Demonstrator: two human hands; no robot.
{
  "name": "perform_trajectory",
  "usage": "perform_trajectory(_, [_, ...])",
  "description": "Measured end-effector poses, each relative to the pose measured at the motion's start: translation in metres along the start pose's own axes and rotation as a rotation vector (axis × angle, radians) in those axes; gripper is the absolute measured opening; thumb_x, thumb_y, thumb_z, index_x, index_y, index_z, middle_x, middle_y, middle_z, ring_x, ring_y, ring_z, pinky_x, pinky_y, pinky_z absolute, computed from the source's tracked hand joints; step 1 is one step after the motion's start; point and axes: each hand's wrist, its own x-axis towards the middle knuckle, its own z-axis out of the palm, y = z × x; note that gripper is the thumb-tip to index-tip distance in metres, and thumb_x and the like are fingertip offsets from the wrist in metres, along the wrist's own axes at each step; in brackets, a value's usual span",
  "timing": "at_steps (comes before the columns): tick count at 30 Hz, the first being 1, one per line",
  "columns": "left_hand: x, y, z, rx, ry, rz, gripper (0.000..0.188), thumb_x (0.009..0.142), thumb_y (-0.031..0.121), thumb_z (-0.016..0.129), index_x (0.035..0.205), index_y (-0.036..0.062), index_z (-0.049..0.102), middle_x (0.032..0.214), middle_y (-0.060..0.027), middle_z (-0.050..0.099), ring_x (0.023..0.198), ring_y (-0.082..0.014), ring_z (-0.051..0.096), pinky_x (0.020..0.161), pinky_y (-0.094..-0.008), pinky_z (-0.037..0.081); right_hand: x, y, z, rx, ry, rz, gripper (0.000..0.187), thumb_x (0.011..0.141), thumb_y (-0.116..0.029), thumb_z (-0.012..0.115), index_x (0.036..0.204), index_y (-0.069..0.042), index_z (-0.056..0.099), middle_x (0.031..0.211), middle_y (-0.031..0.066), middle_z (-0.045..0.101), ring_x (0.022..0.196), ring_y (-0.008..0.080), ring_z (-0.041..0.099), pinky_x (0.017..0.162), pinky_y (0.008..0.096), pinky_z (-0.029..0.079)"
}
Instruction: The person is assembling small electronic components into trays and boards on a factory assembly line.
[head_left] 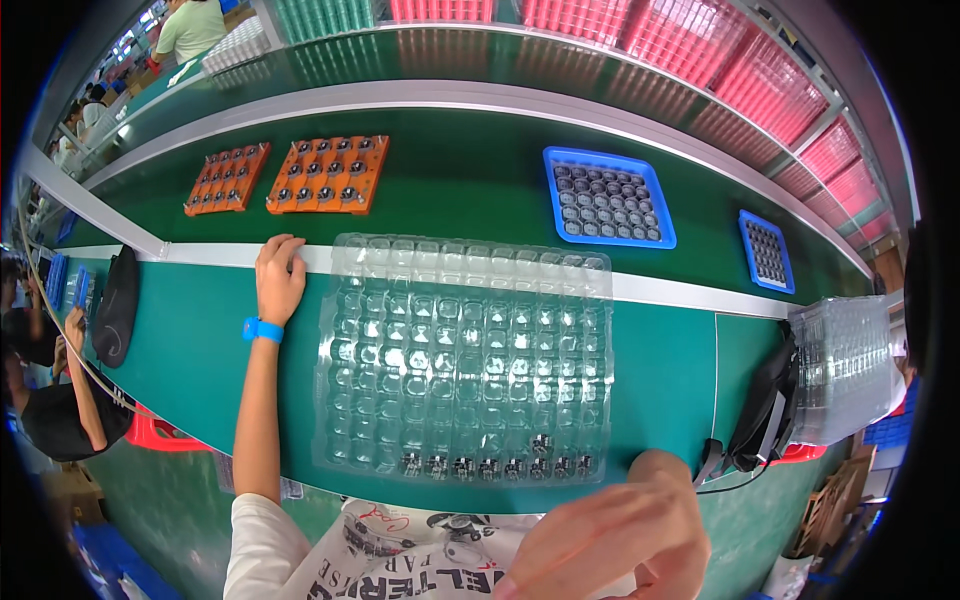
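A clear plastic blister tray (470, 350) with rows of cup-shaped pockets lies on the green bench in front of me. Small black-and-silver parts (489, 467) sit along its near row, with one more in the row behind. My left hand (280, 278), a blue band on its wrist, rests at the white rail just left of the tray's far corner; its fingers are loosely bent, thumb apart, holding nothing. Large and close to the camera, my right hand (620, 530) is raised in front of my body near the tray's near right corner. Its fingers are curled; whatever they hold is hidden.
Beyond the rail stand two orange fixtures (330, 175) with small parts and two blue trays (660, 225) of round dark parts. Stacked clear trays (840, 370) and a black bag (765, 400) are at right. Pink trays (680, 40) line the shelf. Another person's arm (85, 385) shows at left.
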Motion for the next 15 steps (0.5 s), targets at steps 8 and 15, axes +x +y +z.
perform_trajectory(8, [0.004, 0.002, 0.003, -0.013, 0.006, -0.018, 0.023, 0.081, 0.002, 0.058, 0.101, 0.0037, 0.068, 0.107, -0.0149, 0.063, 0.101, -0.0348, 0.059, 0.089, -0.0437, 0.047, 0.0, -0.012, 0.001, 0.052, 0.024, 0.21, 0.032, 0.076, -0.004, 0.078, 0.106, 0.0, 0.067, 0.112, 0.0272, 0.063, 0.097, 0.0375, 0.065, 0.076, 0.0438, 0.056])
perform_trajectory(15, [-0.008, -0.054, -0.003, -0.042, -0.054, -0.032, 0.029, 0.086, 0.006, 0.056, 0.114, 0.0027, 0.065, 0.118, -0.0179, 0.063, 0.116, -0.0346, 0.056, 0.103, -0.0431, 0.041, -0.004, 0.024, -0.026, 0.058, 0.345, -0.315, 0.019, 0.083, -0.015, 0.07, 0.07, -0.004, 0.061, 0.059, 0.0093, 0.059, 0.047, 0.0206, 0.054, 0.042, 0.0294, 0.042])
